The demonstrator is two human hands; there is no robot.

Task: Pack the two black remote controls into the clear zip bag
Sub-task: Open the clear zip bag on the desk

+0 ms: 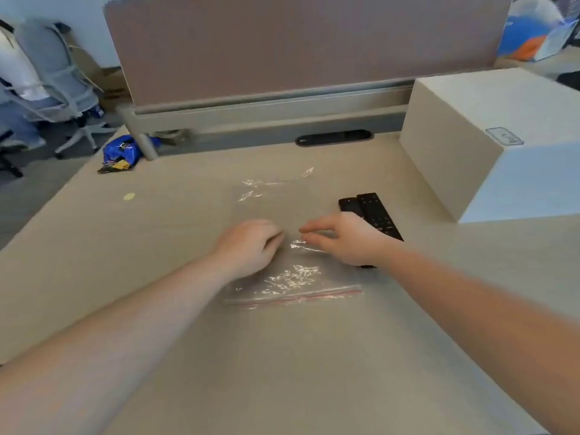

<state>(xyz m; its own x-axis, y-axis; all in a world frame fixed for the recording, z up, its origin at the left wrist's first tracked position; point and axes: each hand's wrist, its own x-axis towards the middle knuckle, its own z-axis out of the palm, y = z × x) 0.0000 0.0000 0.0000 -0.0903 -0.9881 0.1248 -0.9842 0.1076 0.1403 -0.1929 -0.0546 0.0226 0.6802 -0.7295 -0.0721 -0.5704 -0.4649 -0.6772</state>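
Note:
The clear zip bag point(292, 277) lies flat on the desk, its red zip strip along the near edge. My left hand point(248, 246) rests on the bag's left part, fingers curled down onto the plastic. My right hand point(342, 237) hovers over the bag's right part, thumb and fingers apart just above the film. Two black remote controls point(375, 213) lie side by side on the desk right of the bag, their near ends hidden behind my right hand. Neither remote is in the bag.
A large white box point(489, 146) stands at the right on the wooden desk point(157, 246). A brown partition point(282, 48) closes the far edge. A blue wrapper point(120, 155) lies at the far left corner. An office chair point(53, 83) stands beyond the desk's left side.

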